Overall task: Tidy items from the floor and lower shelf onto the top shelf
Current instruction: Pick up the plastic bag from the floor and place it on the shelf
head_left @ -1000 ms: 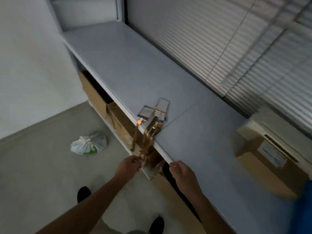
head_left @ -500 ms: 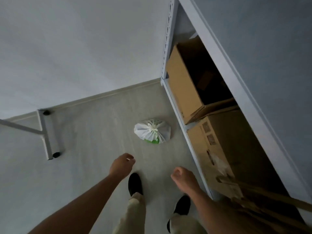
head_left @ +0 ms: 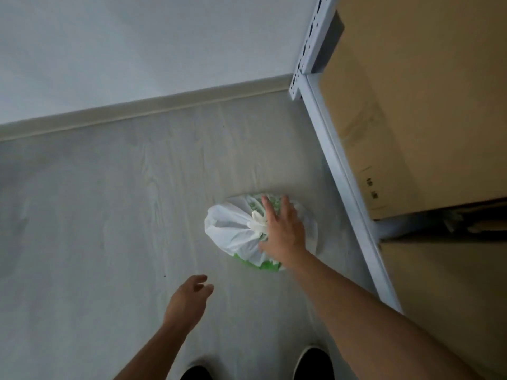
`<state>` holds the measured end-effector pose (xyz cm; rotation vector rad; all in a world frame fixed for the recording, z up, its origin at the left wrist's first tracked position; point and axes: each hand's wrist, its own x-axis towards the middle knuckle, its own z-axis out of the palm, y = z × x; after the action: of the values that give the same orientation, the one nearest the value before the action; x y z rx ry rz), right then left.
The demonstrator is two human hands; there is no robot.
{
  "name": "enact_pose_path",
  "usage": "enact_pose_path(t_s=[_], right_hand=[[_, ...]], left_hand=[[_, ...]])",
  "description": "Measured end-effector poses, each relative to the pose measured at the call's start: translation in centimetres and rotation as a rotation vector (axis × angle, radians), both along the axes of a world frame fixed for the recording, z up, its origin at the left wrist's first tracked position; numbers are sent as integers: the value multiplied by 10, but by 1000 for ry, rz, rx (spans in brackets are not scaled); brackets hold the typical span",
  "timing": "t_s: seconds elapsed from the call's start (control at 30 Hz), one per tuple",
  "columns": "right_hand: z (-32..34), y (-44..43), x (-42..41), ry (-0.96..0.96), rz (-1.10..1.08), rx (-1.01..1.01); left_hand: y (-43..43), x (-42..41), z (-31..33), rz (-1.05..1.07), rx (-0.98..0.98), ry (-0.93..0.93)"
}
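Note:
A knotted white plastic bag (head_left: 233, 231) with green contents lies on the pale floor beside the shelf unit. My right hand (head_left: 284, 231) is spread flat over the bag's right half next to the knot, fingers apart, not closed on it. My left hand (head_left: 188, 300) hovers lower and to the left above the floor, fingers loosely curled and empty. The grey metal shelf frame (head_left: 343, 176) runs along the right, and the top shelf is out of view.
A large cardboard box (head_left: 411, 111) fills the lower shelf at the right, with another box (head_left: 450, 292) below it. A white wall and skirting board (head_left: 142, 108) close the far side. My dark shoes (head_left: 314, 363) stand at the bottom edge.
The view has swung from the top shelf down to the floor and closed in on the bag. My right hand has reached forward onto the bag; my left hand trails behind.

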<state>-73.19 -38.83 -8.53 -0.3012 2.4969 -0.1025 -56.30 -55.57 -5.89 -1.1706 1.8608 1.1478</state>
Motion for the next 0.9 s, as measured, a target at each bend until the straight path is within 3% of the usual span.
enact_pose_path(t_s=[0.13, 0.27, 0.47, 0.6, 0.9], right_hand=[[-7, -4, -3, 11, 9, -36], [73, 4, 11, -64, -141, -183], [269, 18, 68, -156, -483, -411], [426, 22, 118, -208, -641, -539], [691, 68, 216, -123, -1073, -647]], left_hand=[[0, 8, -8, -5, -12, -57], [10, -3, 46, 45, 14, -42], [44, -29, 204, 437, 344, 5], [56, -18, 326, 564, 385, 130], [95, 30, 569, 238, 374, 324]])
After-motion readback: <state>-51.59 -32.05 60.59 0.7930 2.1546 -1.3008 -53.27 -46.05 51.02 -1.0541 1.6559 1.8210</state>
